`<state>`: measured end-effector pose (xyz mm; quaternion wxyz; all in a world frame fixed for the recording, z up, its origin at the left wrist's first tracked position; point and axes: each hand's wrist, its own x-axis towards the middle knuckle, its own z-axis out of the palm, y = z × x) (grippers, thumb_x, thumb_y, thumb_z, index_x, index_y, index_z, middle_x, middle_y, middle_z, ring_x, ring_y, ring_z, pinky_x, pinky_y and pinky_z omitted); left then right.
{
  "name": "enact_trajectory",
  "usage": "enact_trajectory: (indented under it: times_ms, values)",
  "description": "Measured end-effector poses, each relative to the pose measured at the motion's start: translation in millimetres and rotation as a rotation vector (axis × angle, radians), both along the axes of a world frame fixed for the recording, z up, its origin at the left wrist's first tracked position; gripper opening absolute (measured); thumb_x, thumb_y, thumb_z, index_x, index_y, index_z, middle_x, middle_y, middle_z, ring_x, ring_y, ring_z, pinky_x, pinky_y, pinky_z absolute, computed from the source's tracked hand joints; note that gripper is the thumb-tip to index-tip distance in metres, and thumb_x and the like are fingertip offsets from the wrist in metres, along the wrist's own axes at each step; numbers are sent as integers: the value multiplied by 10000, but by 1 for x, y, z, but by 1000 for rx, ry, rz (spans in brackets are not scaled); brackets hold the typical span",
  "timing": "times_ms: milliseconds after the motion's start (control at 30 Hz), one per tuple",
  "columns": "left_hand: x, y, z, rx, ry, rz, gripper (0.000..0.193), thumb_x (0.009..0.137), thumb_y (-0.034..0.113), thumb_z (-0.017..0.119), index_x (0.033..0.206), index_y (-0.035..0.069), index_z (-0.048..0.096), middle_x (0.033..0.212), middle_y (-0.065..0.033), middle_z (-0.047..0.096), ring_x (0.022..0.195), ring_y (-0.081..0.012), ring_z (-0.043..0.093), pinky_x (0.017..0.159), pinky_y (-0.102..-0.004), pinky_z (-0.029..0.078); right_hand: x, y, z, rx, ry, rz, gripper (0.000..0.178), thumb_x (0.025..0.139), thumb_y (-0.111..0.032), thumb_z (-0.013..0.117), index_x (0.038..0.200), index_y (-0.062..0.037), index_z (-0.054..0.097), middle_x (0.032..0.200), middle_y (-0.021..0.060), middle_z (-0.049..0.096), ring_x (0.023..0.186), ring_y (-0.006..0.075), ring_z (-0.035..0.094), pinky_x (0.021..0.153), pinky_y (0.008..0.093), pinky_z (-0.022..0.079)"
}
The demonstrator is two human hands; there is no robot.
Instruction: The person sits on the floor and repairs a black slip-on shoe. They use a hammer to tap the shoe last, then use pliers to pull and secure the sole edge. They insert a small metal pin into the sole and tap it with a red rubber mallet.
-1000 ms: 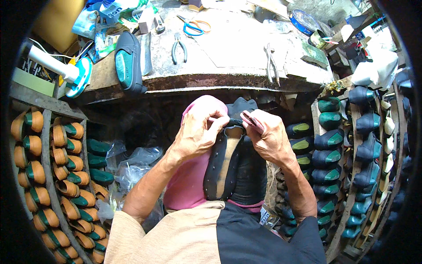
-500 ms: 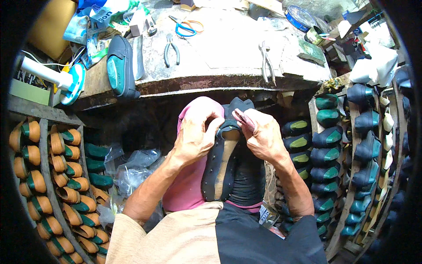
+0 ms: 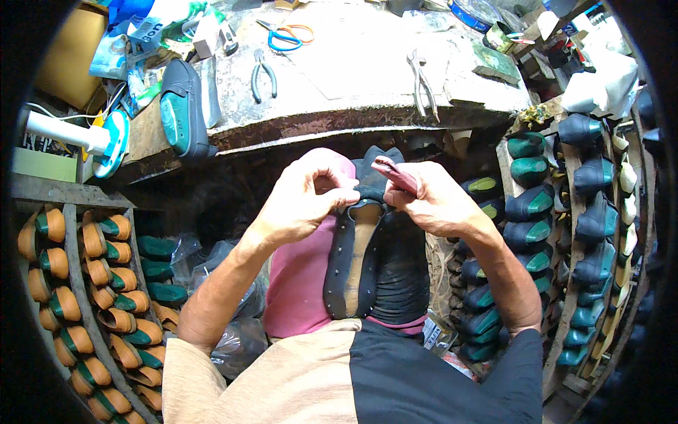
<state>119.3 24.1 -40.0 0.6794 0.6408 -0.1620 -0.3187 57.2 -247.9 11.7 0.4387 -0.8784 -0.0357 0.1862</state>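
Observation:
A black shoe upper (image 3: 340,265) is on a tan last (image 3: 363,244), bottom side up between my thighs. Small tack heads dot its folded edge, which leaves a strip of the last bare. At its far end my left hand (image 3: 305,194) is closed, thumb and fingers pinching the rim of the upper. Opposite, my right hand (image 3: 445,199) is closed round a dark reddish-brown tool (image 3: 395,175), perhaps pincers. One end of the tool points up and left; its other end is hidden by my hand and the shoe.
Ahead stands a workbench (image 3: 332,85) with pliers (image 3: 263,76), pincers (image 3: 421,83), scissors (image 3: 286,37) and a dark shoe (image 3: 185,109). Wooden racks with orange-brown shoes (image 3: 63,304) are at left, dark blue and green ones (image 3: 528,233) at right. Clear plastic bags (image 3: 236,346) lie by my left leg.
My right hand has turned, so more of the reddish-brown tool shows. My left hand still pinches near the shoe's far end. The whole view has shifted slightly.

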Motion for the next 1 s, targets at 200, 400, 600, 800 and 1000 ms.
enact_trajectory:
  times_ms: [200, 400, 600, 800, 1000]
  values:
    - [2, -7, -13, -23, 143, 70, 172, 999, 4, 875, 986, 34, 706, 1079, -11, 709, 946, -71, 687, 804, -272, 588, 8, 2, -14, -202, -66, 14, 111, 953, -72, 748, 944, 1, 665, 758, 107, 606, 749, 166, 546, 721, 399, 505]
    - [4, -11, -30, 0, 87, 96, 135, 1020, 43, 856, 983, 36, 726, 900, 16, 694, 868, -69, 665, 788, -275, 574, 14, -4, -29, -102, 63, -34, 148, 944, -93, 781, 963, 12, 679, 757, 62, 597, 755, 145, 548, 715, 381, 505]
    - [-6, -14, -43, -54, 37, 101, 113, 1089, 97, 830, 1157, 34, 765, 1085, -16, 799, 1062, -96, 739, 950, -291, 599, 7, -8, -41, -98, 70, -131, 203, 970, -199, 814, 1037, -14, 763, 861, 210, 743, 789, 293, 735, 778, 463, 574]
    - [-63, -36, -78, -229, -100, 234, 419, 1255, 349, 546, 1391, 41, 796, 1617, -75, 617, 1484, -184, 573, 1274, -365, 419, -100, 15, -34, 415, -362, -671, 259, 1187, -243, 714, 1195, 15, 690, 941, 29, 703, 799, 90, 634, 702, 261, 512]
    - [-74, -34, -116, -384, 249, 263, 443, 1256, 399, 542, 1412, 50, 765, 1355, -40, 755, 1259, -128, 664, 1165, -298, 479, -156, 34, -79, 541, -554, -706, 345, 1254, -323, 496, 1076, -38, 574, 982, 165, 685, 913, 308, 693, 937, 479, 594]
